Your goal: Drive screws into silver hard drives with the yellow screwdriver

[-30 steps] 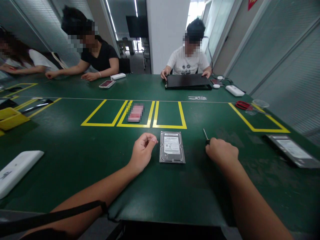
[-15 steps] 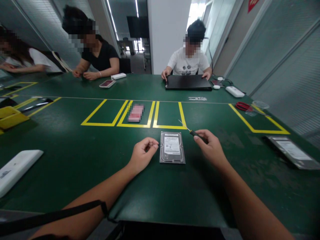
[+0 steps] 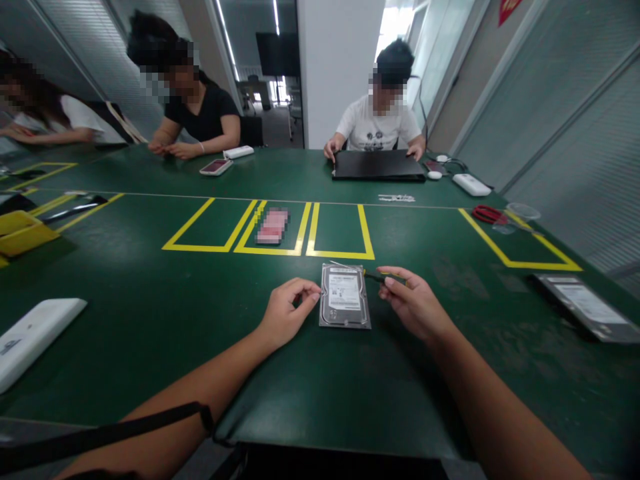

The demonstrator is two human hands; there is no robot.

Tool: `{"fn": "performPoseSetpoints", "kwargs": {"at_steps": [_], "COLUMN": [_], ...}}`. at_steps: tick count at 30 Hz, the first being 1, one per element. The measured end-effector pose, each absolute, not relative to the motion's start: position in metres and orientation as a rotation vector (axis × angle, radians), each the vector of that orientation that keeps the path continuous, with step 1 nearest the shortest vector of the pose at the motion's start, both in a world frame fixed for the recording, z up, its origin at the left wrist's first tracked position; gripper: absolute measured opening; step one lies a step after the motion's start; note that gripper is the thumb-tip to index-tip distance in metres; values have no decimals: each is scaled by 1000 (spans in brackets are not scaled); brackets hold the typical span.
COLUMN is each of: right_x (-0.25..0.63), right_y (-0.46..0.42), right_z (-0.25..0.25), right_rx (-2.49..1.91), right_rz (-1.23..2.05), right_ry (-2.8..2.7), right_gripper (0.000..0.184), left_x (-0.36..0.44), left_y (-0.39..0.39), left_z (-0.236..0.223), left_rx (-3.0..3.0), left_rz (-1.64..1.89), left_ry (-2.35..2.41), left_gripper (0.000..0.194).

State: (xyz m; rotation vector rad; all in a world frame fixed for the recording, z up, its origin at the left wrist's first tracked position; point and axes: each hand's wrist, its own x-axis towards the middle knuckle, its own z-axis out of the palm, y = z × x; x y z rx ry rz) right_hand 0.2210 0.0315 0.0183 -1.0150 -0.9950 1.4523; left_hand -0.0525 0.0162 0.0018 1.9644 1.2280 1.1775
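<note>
A hard drive [image 3: 344, 293] with a white label lies flat on the green table before me. At its left edge, my left hand [image 3: 293, 310] has curled fingers, with thumb and fingertips against the drive's side. My right hand [image 3: 413, 300] is to the right of the drive, closed around the dark handle of a screwdriver [image 3: 373, 275]. The thin metal shaft points left across the top end of the drive, its tip by the upper left corner. Whether the tip touches the drive I cannot tell.
Yellow tape outlines [image 3: 340, 255] mark the table beyond the drive, one around a pink blurred item [image 3: 273, 225]. Another hard drive [image 3: 583, 303] lies at right, near red-handled pliers [image 3: 489, 214]. White devices [image 3: 37, 340] lie about. Across the table, a person holds a black panel [image 3: 377, 165].
My right hand has brought the screwdriver left and down, its shaft now over the drive's top end. My left fingertips have shifted slightly right to the drive's edge.
</note>
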Motion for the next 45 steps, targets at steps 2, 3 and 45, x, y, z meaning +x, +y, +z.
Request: {"fn": "performPoseSetpoints", "kwargs": {"at_steps": [2,3,45], "right_x": [220,220,222], "right_y": [31,31,36], "right_z": [18,18,10], "right_rx": [-1004,-999,-886], "right_rz": [1450,1442,1511], "right_ry": [-953,-922,-639], "right_gripper": [48,47,35], "left_x": [-53,-54,-70], "left_y": [15,15,26], "left_z": [5,6,8], "left_rx": [2039,2078,2422], "left_rz": [1181,1189,622], "left_ry": [1225,1215,783], "left_gripper": [12,11,15]}}
